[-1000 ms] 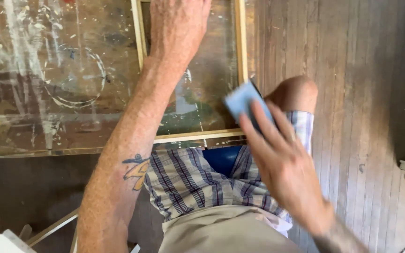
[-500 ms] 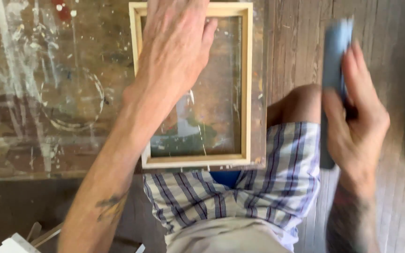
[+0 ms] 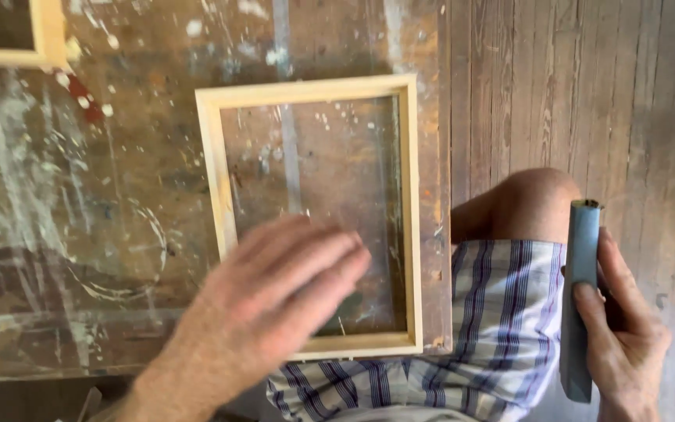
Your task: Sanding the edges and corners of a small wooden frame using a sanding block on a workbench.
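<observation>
A pale wooden frame (image 3: 409, 211) lies flat on a paint-stained workbench (image 3: 103, 203), near its right edge. My left hand (image 3: 275, 293) hovers over the frame's lower left part, fingers together and stretched out, blurred by motion; it holds nothing. My right hand (image 3: 623, 336) is off the bench to the right, above my knee, gripping a long blue-grey sanding block (image 3: 580, 297) that stands on edge.
A second pale wooden frame (image 3: 37, 35) shows at the bench's top left corner. My knee (image 3: 537, 199) and plaid shorts (image 3: 486, 328) sit below the bench's right corner. A plank floor (image 3: 587, 94) runs along the right.
My left hand has slid from the frame's top down to its lower left. My right hand has dropped lower with the sanding block. The view has shifted, showing the whole frame.
</observation>
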